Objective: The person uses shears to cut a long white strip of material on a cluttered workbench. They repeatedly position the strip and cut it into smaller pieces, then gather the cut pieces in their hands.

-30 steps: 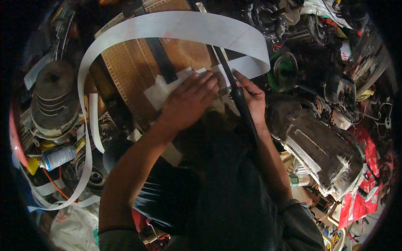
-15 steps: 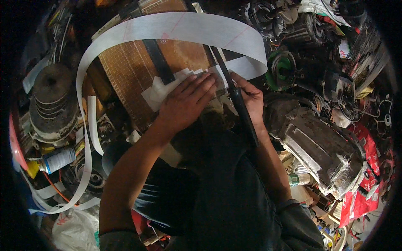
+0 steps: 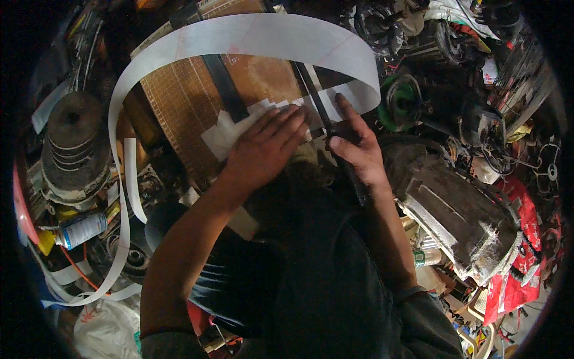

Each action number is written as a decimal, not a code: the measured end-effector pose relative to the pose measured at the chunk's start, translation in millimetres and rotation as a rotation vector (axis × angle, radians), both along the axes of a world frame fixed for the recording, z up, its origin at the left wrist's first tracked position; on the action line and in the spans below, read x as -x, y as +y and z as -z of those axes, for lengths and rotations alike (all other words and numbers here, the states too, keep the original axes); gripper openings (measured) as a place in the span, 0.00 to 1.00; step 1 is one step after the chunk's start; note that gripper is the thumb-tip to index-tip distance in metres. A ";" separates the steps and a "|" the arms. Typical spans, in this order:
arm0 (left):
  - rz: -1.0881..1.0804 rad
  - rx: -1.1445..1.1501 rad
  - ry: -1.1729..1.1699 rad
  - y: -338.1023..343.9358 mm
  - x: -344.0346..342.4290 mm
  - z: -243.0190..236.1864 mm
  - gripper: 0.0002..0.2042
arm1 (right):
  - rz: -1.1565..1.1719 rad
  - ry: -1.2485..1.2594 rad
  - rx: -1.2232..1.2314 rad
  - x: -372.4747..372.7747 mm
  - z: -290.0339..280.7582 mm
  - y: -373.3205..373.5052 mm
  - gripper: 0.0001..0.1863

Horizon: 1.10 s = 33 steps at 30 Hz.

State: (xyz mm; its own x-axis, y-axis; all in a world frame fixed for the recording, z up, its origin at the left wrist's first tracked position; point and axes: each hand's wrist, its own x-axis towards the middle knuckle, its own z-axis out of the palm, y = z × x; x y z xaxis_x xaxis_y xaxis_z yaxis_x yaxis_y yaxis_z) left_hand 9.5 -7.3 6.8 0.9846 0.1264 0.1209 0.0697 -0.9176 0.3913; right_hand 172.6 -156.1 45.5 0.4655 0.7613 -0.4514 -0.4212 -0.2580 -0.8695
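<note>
A paper cutter with a brown gridded board [image 3: 173, 90] lies in front of me, its dark blade arm [image 3: 312, 90] slanting to a black handle [image 3: 353, 179]. My left hand [image 3: 263, 143] lies flat, fingers stretched out, on overlapping cut white pieces [image 3: 221, 134] beside the blade. My right hand [image 3: 362, 146] is over the handle's upper part, thumb across it and index finger reaching up to the white strip [image 3: 275, 36]; its other fingers are hidden. The long strip passes under the blade arm, loops over the board and trails down to the left.
Stacked dark round parts [image 3: 75, 140] and a spray can [image 3: 84, 230] stand at left, above a clear plastic bag [image 3: 107, 329]. To the right lie a dirty metal housing [image 3: 457, 218], a red bag [image 3: 517, 281], a green-rimmed coil part [image 3: 402, 102] and tangled wires.
My right hand has moved from the strip's edge beside the blade onto the handle, thumb now over it. The handle has shifted slightly left. My left hand has stayed in place.
</note>
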 end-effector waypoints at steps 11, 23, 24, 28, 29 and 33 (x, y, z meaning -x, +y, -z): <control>0.009 -0.002 -0.040 0.4 -3.2 2.9 0.18 | 0.032 0.013 0.120 1.5 19.7 -2.8 0.35; 0.017 -0.136 -0.064 0.4 0.6 -2.3 0.16 | 0.174 0.074 0.054 9.0 10.4 -0.4 0.20; 0.000 -0.143 -0.067 -0.3 0.1 -4.5 0.16 | 0.169 0.085 0.042 11.5 8.2 3.0 0.21; -0.049 -0.154 0.031 -3.2 4.4 -3.3 0.17 | 0.090 0.080 0.046 5.9 29.4 -7.1 0.24; -0.047 -0.154 0.043 -3.0 5.5 -3.1 0.17 | 0.077 0.084 0.034 6.8 30.8 -5.8 0.25; 0.007 -0.086 -0.024 -3.9 0.6 -7.9 0.18 | 0.092 0.098 -0.007 13.9 28.7 0.1 0.23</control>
State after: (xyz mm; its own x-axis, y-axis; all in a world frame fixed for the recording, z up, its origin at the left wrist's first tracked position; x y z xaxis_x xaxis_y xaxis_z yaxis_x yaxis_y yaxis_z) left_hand 8.8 -11.1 14.8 0.9820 0.1076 0.1549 0.0547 -0.9484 0.3123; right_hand 158.7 -156.0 16.7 0.4875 0.7206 -0.4930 -0.5263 -0.2080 -0.8245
